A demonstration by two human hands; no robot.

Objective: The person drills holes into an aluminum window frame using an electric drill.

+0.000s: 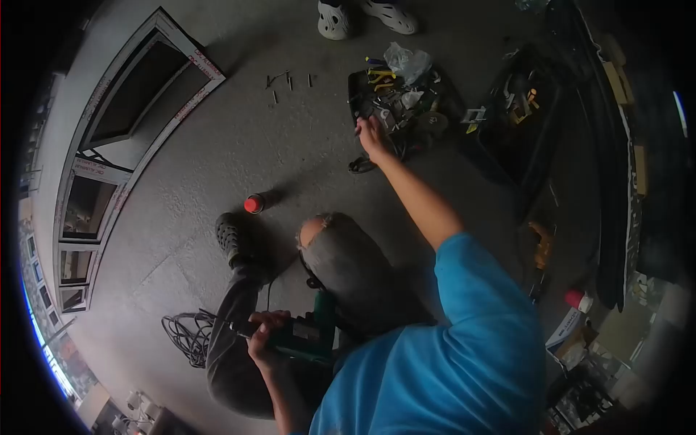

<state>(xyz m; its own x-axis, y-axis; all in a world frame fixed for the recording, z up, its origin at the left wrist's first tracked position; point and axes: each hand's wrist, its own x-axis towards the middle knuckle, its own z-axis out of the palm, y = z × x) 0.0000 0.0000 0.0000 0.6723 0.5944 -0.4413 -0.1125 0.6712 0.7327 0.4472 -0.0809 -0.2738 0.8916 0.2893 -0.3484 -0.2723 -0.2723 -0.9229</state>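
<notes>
My left hand is wrapped round the front of a green power drill, whose chuck and bit point left. The drill lies across my lap beside my bent knee. My right arm reaches forward, and my right hand is at the near left edge of a dark tool tray. Its fingers are curled together, with a small dark thing at their tips that I cannot make out. In the tray lie yellow-handled pliers, clear plastic bags and a jumble of small metal parts.
Several drill bits or screws lie on the floor. A red-capped can stands near my foot, and a coiled cable lies beside my leg. A window frame is at left. Another person's white clogs and an open black bag are further off.
</notes>
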